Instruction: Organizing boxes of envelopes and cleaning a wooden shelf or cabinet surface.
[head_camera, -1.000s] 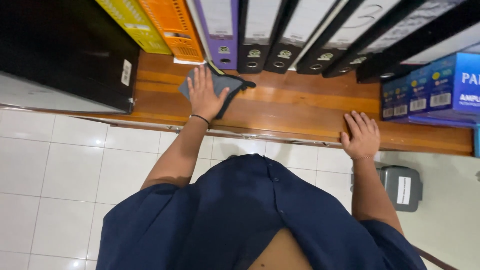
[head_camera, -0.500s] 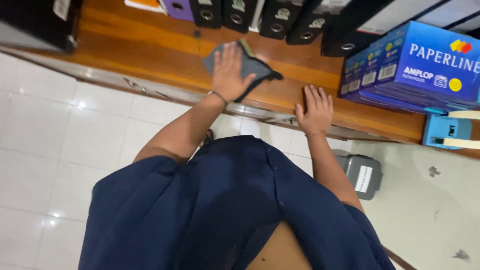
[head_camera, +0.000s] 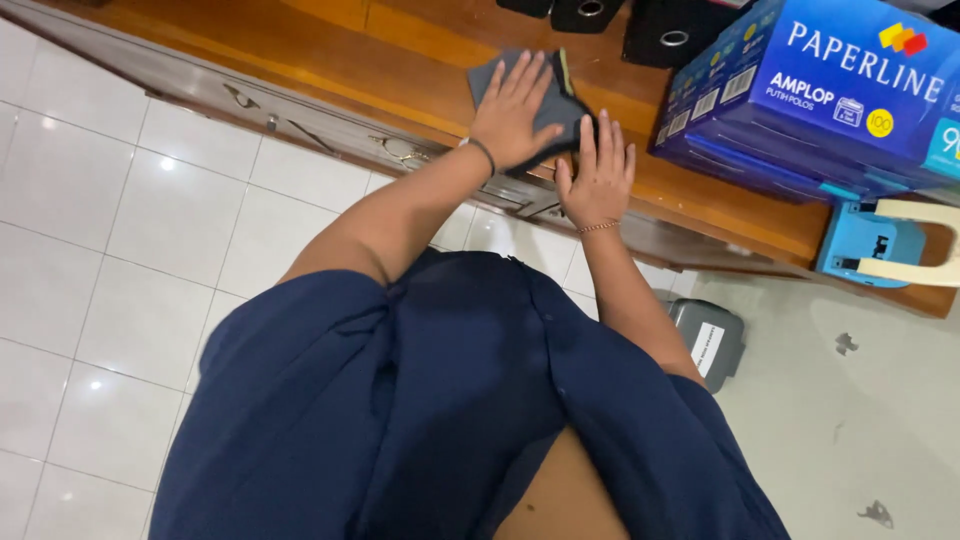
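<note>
My left hand (head_camera: 512, 115) lies flat with spread fingers on a grey cloth (head_camera: 483, 78) and presses it onto the wooden shelf top (head_camera: 400, 50). A thin dark band circles that wrist. My right hand (head_camera: 597, 170) rests palm down on the wood just right of the cloth, its fingertips touching the cloth's dark edge, and it holds nothing. A thin bracelet is on the right wrist.
Stacked blue paper boxes (head_camera: 800, 90) stand right of my hands on the shelf. A blue tape dispenser (head_camera: 870, 245) sits beyond them. Black binders (head_camera: 590, 12) line the back. Below are white floor tiles (head_camera: 150, 220) and a small grey bin (head_camera: 705, 340).
My left hand has slid the cloth to the right along the wood, towards the blue boxes. My right hand has shifted to lie against the cloth's edge. The view has also swung right.
</note>
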